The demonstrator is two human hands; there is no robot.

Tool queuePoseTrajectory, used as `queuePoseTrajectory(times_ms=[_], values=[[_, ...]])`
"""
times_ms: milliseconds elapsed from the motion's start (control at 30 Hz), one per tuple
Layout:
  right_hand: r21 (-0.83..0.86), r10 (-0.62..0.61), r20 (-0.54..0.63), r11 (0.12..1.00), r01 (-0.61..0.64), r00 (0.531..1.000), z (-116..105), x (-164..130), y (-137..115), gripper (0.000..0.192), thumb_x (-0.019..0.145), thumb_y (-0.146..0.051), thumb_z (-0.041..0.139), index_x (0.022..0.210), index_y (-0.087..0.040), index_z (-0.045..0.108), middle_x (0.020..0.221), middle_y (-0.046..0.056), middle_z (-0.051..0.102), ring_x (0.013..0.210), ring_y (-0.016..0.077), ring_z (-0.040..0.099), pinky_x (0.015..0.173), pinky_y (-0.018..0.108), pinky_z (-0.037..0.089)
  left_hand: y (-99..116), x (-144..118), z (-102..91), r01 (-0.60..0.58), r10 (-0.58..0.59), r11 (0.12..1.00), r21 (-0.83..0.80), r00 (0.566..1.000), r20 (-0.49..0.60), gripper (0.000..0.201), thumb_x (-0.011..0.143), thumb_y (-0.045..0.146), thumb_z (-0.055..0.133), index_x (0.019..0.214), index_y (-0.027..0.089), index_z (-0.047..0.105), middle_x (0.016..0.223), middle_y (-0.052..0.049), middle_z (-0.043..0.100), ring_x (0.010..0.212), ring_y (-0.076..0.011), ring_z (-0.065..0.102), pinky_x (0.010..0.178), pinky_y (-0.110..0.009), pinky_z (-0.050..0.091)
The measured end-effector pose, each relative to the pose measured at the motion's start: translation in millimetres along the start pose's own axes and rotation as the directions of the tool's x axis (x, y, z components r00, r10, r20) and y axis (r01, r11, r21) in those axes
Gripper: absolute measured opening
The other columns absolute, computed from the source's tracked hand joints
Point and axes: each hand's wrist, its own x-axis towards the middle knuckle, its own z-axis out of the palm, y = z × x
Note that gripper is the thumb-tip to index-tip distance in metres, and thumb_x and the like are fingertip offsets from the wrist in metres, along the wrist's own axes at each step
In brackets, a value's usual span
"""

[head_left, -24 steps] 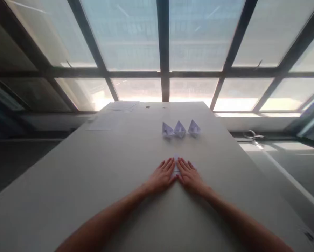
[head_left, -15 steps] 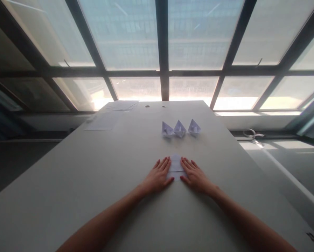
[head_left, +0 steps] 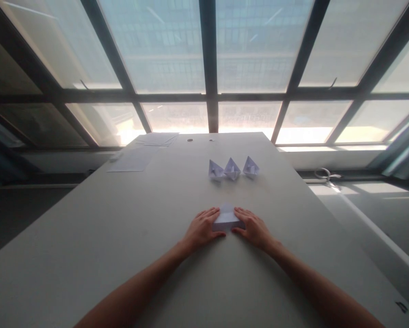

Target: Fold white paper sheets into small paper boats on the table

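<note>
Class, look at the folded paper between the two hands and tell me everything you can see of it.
The folded paper is white, thin sheet paper, creased into a triangle whose point faces the window, with a band across its base. It lies flat on the pale table, short of three finished paper boats. The left hand touches its left side and the right hand its right side, fingers at the edges.

Our left hand (head_left: 200, 228): palm down, fingers curled inward, forearm bare and stretched forward. Our right hand (head_left: 255, 228): mirrored, fingers bent toward the left; the two fingertip sets near each other, not touching.
</note>
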Motion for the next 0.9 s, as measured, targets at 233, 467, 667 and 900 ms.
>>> queuePoseTrajectory(times_ms=[233,467,667,900], values=[[-0.061,-0.084,-0.143,0.995,0.076,0.986,0.9,6.7,5.1,0.027,0.096,-0.017,0.048,0.113,-0.024,0.069,0.117,0.004,0.071,0.108,0.0181,0.065,0.11,0.038,0.037,-8.4,3.7,-7.2,-0.057,0.051,0.998,-0.034,0.985,-0.166,0.026,0.097,0.034,0.05,0.11,0.029,0.072,0.114,-0.002,0.072,0.112,-0.0213,0.064,0.101,-0.037,0.044],[-0.151,-0.152,-0.301,0.982,0.111,0.941,-2.2,5.8,8.6,0.045,0.094,-0.004,0.035,0.13,-0.019,0.059,0.131,0.007,0.063,0.124,0.0163,0.056,0.111,0.035,0.036,-3.6,1.8,-13.1,-0.027,0.084,0.981,0.19,0.95,-0.302,0.037,0.1,0.02,0.038,0.13,0.025,0.06,0.134,-0.005,0.06,0.13,-0.0208,0.05,0.115,-0.046,0.028],[-0.261,-0.101,-0.108,0.963,0.07,0.989,6.1,9.6,12.7,0.061,0.085,0.003,0.034,0.141,-0.015,0.049,0.148,0.011,0.045,0.14,0.0219,0.037,0.116,0.043,0.028,-5.4,2.7,0.8,0.101,-0.025,0.917,0.385,0.98,-0.198,0.051,0.093,0.009,0.034,0.142,0.012,0.047,0.151,-0.014,0.041,0.146,-0.0249,0.025,0.12,-0.054,0.007],[-0.237,-0.044,0.018,0.97,0.047,0.999,9.3,8.0,11.9,0.065,0.082,-0.001,0.032,0.145,-0.007,0.043,0.152,0.015,0.037,0.143,0.0246,0.03,0.119,0.046,0.021,16.8,-0.9,10.9,0.016,0.027,0.946,0.324,0.992,-0.127,0.078,0.094,0.061,0.035,0.148,0.005,0.035,0.156,-0.02,0.027,0.149,-0.0304,0.009,0.119,-0.054,-0.004]])
